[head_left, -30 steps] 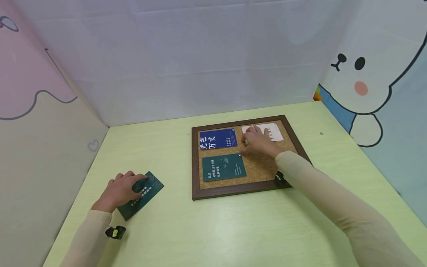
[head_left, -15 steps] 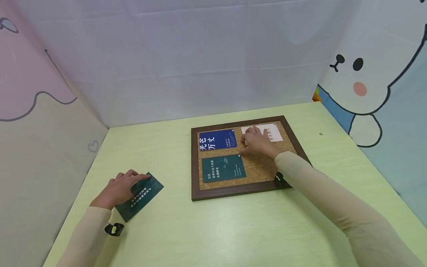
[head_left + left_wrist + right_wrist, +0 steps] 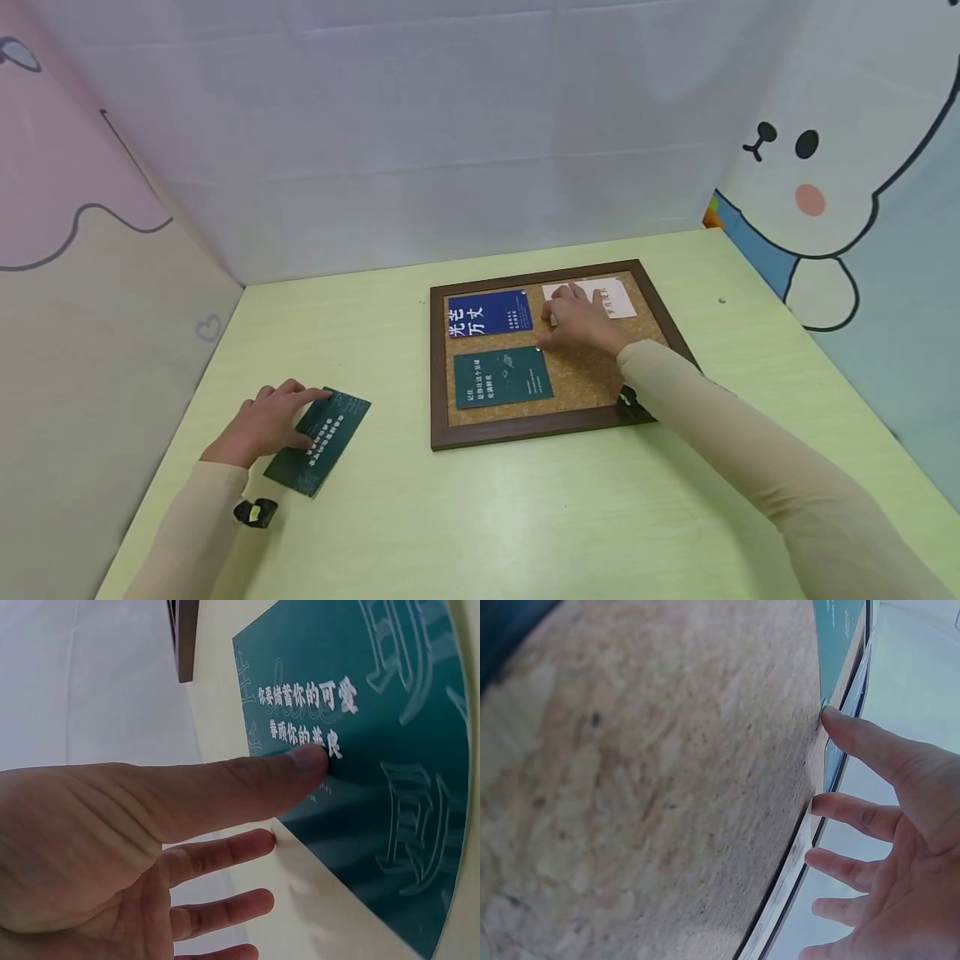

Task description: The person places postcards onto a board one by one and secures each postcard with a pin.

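Observation:
My left hand (image 3: 261, 425) touches a dark green card (image 3: 341, 429) with white writing that lies on the table at the left. In the left wrist view, the thumb rests on the face of this card (image 3: 300, 645), and the other fingers extend past its edge. My right hand (image 3: 583, 325) rests on a cork board (image 3: 592, 379) with a brown frame, fingers spread, partly covering a pale pink card (image 3: 621, 297). Its thumb is at a pin by the corner of a second green card (image 3: 502, 377). A blue card (image 3: 491, 313) sits above that one.
The pale yellow-green table (image 3: 480, 517) runs back to a white cloth wall (image 3: 450, 150). Panels with cartoon pictures stand at the left and right sides. A small dark spot (image 3: 722, 301) marks the table right of the board.
The loose green card has turned anticlockwise a little under my left hand, which has shifted slightly on it. My right hand and the cork board stay where they were.

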Available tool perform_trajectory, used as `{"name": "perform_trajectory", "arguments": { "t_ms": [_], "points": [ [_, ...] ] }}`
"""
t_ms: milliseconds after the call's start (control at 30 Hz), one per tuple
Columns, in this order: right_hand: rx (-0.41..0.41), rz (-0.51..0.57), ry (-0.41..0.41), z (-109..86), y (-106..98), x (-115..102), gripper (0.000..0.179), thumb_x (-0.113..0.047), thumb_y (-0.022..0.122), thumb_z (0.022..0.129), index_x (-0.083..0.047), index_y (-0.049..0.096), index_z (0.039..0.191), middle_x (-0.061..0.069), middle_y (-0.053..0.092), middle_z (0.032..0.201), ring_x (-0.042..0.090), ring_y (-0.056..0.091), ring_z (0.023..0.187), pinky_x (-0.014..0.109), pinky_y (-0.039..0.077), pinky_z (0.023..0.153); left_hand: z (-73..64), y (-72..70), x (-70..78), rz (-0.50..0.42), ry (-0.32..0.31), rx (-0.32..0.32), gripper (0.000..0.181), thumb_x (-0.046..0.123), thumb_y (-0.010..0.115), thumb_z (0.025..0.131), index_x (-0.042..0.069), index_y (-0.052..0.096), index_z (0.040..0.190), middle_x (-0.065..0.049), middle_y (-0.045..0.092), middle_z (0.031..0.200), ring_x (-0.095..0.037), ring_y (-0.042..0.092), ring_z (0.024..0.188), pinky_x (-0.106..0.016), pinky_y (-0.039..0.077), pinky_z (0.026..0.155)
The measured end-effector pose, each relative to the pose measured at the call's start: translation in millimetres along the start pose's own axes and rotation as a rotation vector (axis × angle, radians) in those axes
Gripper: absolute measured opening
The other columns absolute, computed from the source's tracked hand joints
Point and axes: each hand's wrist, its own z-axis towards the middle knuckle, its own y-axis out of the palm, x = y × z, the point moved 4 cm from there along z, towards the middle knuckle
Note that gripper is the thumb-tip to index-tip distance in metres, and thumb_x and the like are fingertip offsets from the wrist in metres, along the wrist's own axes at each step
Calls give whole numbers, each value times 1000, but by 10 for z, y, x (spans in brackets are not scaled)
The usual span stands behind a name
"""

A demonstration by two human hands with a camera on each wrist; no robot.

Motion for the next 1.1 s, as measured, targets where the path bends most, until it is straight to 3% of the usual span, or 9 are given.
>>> {"name": "perform_trajectory", "arguments": {
  "t_ms": [267, 467, 667, 867, 1100],
  "points": [
    [-6, 7, 8, -2, -12, 5, 42, -43, 80, 79, -10, 68, 103, 13, 46, 139, 37, 28, 141, 71, 6, 112, 16, -14, 8, -19, -21, -9, 72, 25, 89, 68, 16, 58, 132, -20, 54, 122, -44, 48, 104, -65, 41, 83],
    [-10, 8, 3, -13, -24, -8, 43, -43, 80, 79, -10, 68, 104, 13, 46, 139, 37, 29, 140, 70, 6, 112, 35, -11, 27, -13, 4, 9, 69, 9, 85, 70, 19, 57, 133, -20, 53, 126, -45, 48, 109, -68, 40, 87],
    [-15, 14, -6, -27, -33, -20, 44, -42, 80, 80, -9, 68, 105, 14, 46, 139, 37, 30, 139, 71, 5, 112, 53, -6, 37, 1, 26, -13, 68, -5, 78, 71, 20, 58, 132, -19, 53, 126, -43, 48, 109, -68, 40, 87],
    [-20, 24, -2, -37, -37, -16, 43, -41, 79, 80, -9, 67, 106, 15, 44, 141, 40, 23, 143, 71, 4, 112, 69, -2, 42, -6, 16, -20, 69, 0, 82, 70, 20, 57, 131, -19, 53, 127, -43, 48, 109, -68, 39, 88],
    [-23, 23, 0, -29, -39, -16, 43, -42, 79, 80, -9, 68, 105, 13, 45, 139, 37, 26, 142, 71, 3, 112, 79, 10, 11, -19, -33, -43, 68, 14, 86, 71, 17, 58, 132, -22, 52, 126, -46, 47, 109, -69, 38, 89]
  ]
}}
